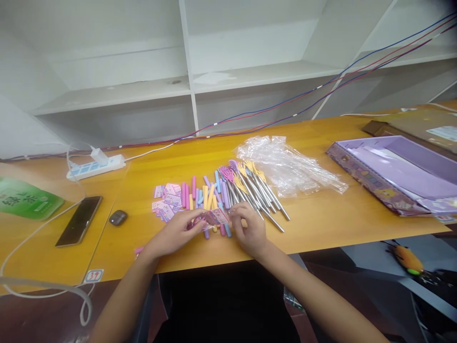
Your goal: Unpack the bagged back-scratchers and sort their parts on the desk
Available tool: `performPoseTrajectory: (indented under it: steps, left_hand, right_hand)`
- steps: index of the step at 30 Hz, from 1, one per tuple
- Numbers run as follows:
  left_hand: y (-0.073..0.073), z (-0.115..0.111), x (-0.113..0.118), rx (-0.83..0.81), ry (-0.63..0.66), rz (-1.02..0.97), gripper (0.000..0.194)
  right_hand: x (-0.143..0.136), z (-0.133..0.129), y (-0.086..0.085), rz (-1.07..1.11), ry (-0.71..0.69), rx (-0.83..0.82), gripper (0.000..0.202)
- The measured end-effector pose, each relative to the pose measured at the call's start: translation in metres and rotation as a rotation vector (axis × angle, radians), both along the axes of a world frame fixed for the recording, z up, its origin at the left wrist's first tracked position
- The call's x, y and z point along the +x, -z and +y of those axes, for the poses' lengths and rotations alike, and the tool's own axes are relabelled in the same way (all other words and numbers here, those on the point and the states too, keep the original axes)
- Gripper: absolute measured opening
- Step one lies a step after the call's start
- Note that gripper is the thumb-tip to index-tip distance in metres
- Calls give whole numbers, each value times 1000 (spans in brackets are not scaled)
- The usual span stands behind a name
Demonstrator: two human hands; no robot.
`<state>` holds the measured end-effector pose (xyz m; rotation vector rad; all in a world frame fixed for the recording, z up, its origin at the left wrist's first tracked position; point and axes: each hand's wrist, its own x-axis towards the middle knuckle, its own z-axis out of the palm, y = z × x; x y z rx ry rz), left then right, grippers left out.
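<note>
A small clear plastic packet with a pink printed card (pixel 217 216) is held low over the table. My left hand (pixel 180 228) is closed on its left end. At the packet's right end, the fingers of my right hand (pixel 252 231) are pinched together. Beneath and behind it lie pink, yellow, blue and purple tubes (pixel 205 195), partly covered by my hands. Beside my right hand is a pile of metal back scratchers (pixel 257 188) with coloured hand-shaped heads. Small printed cards (pixel 167 202) are heaped left of the tubes.
Clear plastic bags (pixel 285 164) lie behind the back scratchers. An open purple box (pixel 378 205) stands at right. To the left are a black earbud case (pixel 118 217), a phone (pixel 79 221), a green pouch (pixel 30 199) and a power strip (pixel 96 166). Cables (pixel 250 114) run along the back.
</note>
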<state>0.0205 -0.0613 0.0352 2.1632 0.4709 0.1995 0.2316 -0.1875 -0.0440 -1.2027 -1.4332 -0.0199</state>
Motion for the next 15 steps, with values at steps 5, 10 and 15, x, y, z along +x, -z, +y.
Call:
performPoseTrajectory:
  steps: [5,10,15]
  left_hand:
    - [-1,1,-4,19,30,-21,31]
    - [-1,0,-4,40,52,-55,33]
    - [0,-3,-9,53,60,-76,32]
  right_hand:
    - [2,-5,-11,-10,-25,-136,26]
    - [1,-5,-20,180,-186,-266,11]
    - [0,-3,-24,458,-375,-425,16]
